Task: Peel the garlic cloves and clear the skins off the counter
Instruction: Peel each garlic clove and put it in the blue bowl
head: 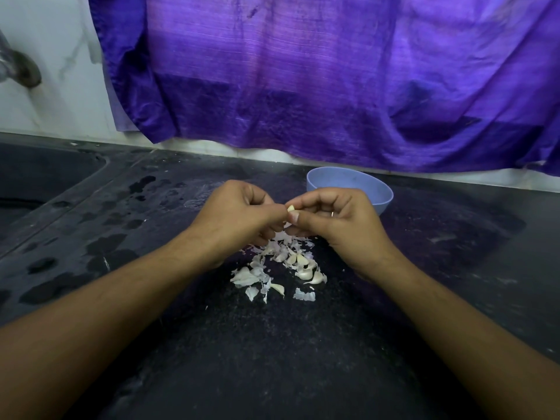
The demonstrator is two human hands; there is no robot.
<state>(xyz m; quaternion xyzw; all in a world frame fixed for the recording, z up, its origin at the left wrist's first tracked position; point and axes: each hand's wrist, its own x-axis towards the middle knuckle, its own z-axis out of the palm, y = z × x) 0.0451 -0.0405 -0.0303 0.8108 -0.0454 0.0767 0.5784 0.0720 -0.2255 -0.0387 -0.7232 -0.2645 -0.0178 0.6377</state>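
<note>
over skins (280, 265), hands (239, 215) (336, 221) pinch clove (291, 208)

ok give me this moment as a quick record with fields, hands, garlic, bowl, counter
left hand: pinches the garlic clove
right hand: pinches the same clove from the other side
pile of skins: on the counter under the hands, some cloves among them
bowl: blue, behind the right hand, inside mostly hidden
counter: dark, wet patches at left
cloth: purple, hanging behind

purple cloth (303, 71), pale blue bowl (385, 192), black counter (272, 359)
</note>
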